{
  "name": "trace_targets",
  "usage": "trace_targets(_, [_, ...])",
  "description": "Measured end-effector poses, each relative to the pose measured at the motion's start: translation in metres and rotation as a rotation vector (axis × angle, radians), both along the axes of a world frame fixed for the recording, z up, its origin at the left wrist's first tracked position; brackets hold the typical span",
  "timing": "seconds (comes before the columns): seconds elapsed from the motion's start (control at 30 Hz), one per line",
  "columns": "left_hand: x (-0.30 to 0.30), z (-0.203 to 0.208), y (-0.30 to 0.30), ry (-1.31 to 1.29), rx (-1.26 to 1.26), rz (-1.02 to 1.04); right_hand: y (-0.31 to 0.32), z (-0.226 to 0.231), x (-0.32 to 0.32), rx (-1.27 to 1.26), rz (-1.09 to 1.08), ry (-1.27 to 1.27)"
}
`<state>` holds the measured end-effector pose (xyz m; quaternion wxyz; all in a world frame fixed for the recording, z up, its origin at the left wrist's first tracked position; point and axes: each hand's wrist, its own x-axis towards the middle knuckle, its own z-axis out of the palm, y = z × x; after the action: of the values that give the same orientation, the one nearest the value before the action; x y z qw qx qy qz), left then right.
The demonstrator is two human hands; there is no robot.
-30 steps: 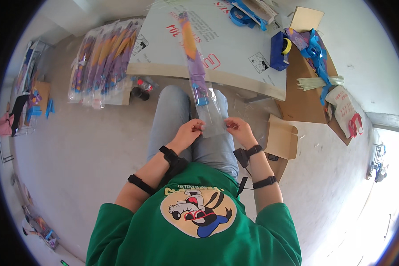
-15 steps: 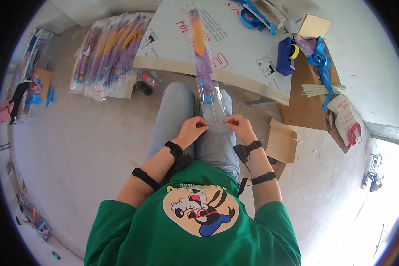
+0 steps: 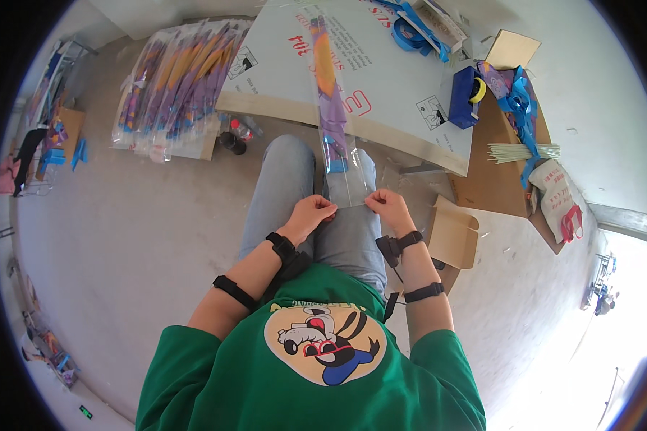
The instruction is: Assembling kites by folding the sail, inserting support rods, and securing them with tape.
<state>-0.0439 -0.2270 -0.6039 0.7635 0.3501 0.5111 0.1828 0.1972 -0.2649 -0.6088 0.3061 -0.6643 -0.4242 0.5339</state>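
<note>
A long, narrow clear plastic bag (image 3: pixel 349 188) reaches from the tabletop over the edge to my lap. Folded purple, orange and blue cloth (image 3: pixel 331 115) fills its far part, while the near end is flat and see-through. My left hand (image 3: pixel 313 215) pinches the left corner of that near end between thumb and fingers. At the right corner, my right hand (image 3: pixel 388 207) pinches the same edge. The bag's edge runs nearly straight between the two hands, just above my thighs.
The table (image 3: pixel 266 79) has a printed sheet top. Several similar filled bags (image 3: pixel 180 86) lie stacked at the left. On the right are a blue tape dispenser (image 3: pixel 464 97), a cardboard box (image 3: pixel 482 172), pale thin sticks (image 3: pixel 521 151) and blue ribbon (image 3: pixel 410 34). Bottles (image 3: pixel 233 140) stand beneath the table.
The near end of the plastic bag has become flatter and wider, its edge now drawn straight between my hands. Both hands have hardly moved and keep their pinch.
</note>
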Motion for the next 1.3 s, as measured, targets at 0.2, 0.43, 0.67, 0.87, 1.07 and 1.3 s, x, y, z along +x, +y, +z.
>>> trace_targets(0.2, [0.002, -0.014, 0.001, -0.101, -0.182, 0.086, 0.005, -0.002, -0.005, -0.062, -0.046, -0.039])
trace_targets(0.43, [0.001, -0.014, 0.002, -0.100, -0.201, 0.079, 0.005, 0.001, -0.011, -0.090, -0.125, 0.023])
trace_targets(0.67, [0.003, -0.009, 0.000, -0.068, -0.217, 0.084, 0.001, -0.005, -0.012, -0.100, -0.179, 0.058])
trace_targets(0.87, [0.000, -0.015, 0.002, -0.094, -0.240, 0.104, 0.007, 0.002, -0.018, -0.103, -0.189, 0.036])
trace_targets(1.07, [0.006, -0.023, 0.002, -0.113, -0.271, 0.139, 0.006, -0.001, -0.019, -0.095, -0.224, -0.049])
trace_targets(1.3, [0.008, -0.026, -0.002, -0.104, -0.256, 0.141, 0.002, -0.008, -0.015, -0.108, -0.205, -0.115])
